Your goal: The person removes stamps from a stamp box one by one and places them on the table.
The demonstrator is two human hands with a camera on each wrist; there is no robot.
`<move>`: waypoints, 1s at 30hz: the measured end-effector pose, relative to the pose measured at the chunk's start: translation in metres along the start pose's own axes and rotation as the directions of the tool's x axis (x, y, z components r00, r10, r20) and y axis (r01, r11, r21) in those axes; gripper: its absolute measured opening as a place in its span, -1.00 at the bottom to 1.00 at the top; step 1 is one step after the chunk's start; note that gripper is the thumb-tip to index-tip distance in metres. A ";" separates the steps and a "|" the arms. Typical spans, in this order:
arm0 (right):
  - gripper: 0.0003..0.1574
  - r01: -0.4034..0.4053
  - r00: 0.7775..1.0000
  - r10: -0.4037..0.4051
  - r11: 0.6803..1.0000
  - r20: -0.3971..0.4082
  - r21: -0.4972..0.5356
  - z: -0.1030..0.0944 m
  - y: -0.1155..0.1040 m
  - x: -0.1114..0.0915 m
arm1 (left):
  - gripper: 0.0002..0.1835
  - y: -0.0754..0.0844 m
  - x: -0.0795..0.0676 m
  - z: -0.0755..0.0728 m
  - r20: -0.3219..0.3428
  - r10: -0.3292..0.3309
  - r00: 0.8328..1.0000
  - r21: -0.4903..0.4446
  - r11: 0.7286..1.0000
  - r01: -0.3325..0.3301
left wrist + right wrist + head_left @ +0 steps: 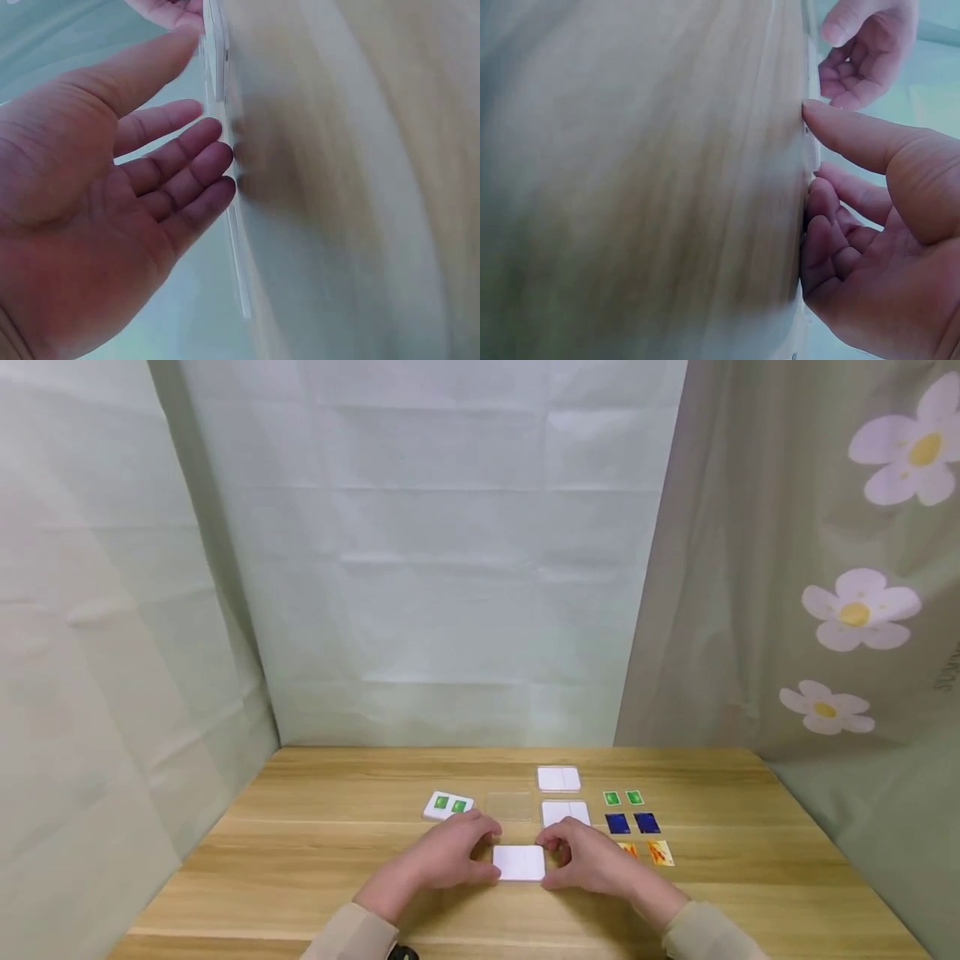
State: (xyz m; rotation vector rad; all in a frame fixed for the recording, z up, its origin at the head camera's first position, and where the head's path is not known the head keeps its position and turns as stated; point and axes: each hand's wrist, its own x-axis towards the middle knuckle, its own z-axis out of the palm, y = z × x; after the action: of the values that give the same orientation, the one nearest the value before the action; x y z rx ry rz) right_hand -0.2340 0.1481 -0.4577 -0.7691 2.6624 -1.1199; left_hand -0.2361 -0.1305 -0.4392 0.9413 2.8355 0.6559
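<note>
Pale grey-green cloth hangs behind a light brown wooden table (300, 860), and on the right side is a greyish curtain (697, 610) with big white flowers with yellow middles. A person in beige sleeves (712, 931) has both hands low over the near part of the table. Between them lies a flat white block with round corners (519, 863). The left hand (450, 853) is spread, its fingers loose and its thumb tip by the block's left side. The right hand (592, 857) has its thumb and pointer finger at the block's right corners, with the other fingers bent. I cannot tell if it pinches the block.

Past the left hand is a white block with two green pictures (448, 806). Next to that is a clear, flat plastic piece (508, 807). Two more plain white blocks (558, 778) sit past the right hand, one behind the other. To their right are two small green cards (635, 797), two dark blue cards (647, 823) and two orange-yellow cards (661, 853), partly hidden by the right hand.
</note>
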 end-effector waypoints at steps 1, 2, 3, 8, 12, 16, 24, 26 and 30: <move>-0.48 0.003 1.000 -0.003 1.000 0.003 0.001 0.000 0.000 -0.001 | -0.47 -0.001 0.000 0.000 -0.008 0.004 1.000 -0.003 1.000 -0.004; -0.49 0.010 1.000 -0.010 1.000 0.008 0.002 0.000 0.001 -0.001 | -0.47 -0.002 -0.001 0.000 -0.018 0.007 1.000 -0.002 1.000 -0.007; -0.49 0.014 1.000 -0.014 1.000 0.013 0.005 0.000 0.001 -0.001 | -0.47 -0.003 -0.001 -0.001 -0.027 0.007 1.000 -0.001 1.000 -0.007; -0.49 0.022 0.999 -0.022 1.000 0.027 0.010 -0.002 0.000 0.002 | -0.45 -0.007 0.006 -0.009 -0.077 -0.002 0.997 0.026 1.000 0.004; -0.49 0.006 0.999 -0.006 1.000 0.038 0.001 -0.004 -0.001 0.003 | -0.43 -0.010 0.017 -0.012 -0.114 0.004 0.994 0.035 0.999 0.000; -0.49 0.009 0.999 -0.009 1.000 0.050 -0.005 -0.004 0.002 0.004 | -0.38 -0.013 0.026 -0.011 -0.124 -0.016 0.992 0.042 0.999 0.022; -0.48 -0.012 0.999 0.013 1.000 0.048 -0.019 -0.006 0.003 0.005 | -0.31 -0.016 0.045 -0.010 -0.093 -0.036 0.995 0.077 0.996 0.043; -0.49 -0.008 0.999 0.009 1.000 0.053 -0.014 -0.007 0.003 0.007 | -0.30 -0.017 0.048 -0.010 -0.091 -0.053 0.994 0.091 0.994 0.061; -0.49 -0.015 0.998 0.015 1.000 0.064 -0.006 -0.006 0.002 0.007 | -0.29 -0.018 0.052 -0.008 -0.075 -0.077 0.994 0.089 0.993 0.084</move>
State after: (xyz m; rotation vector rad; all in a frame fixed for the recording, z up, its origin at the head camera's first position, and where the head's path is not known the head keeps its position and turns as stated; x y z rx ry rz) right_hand -0.2432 0.1493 -0.4540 -0.7717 2.6148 -1.0666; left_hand -0.2896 -0.1162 -0.4371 0.8264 2.9715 0.5661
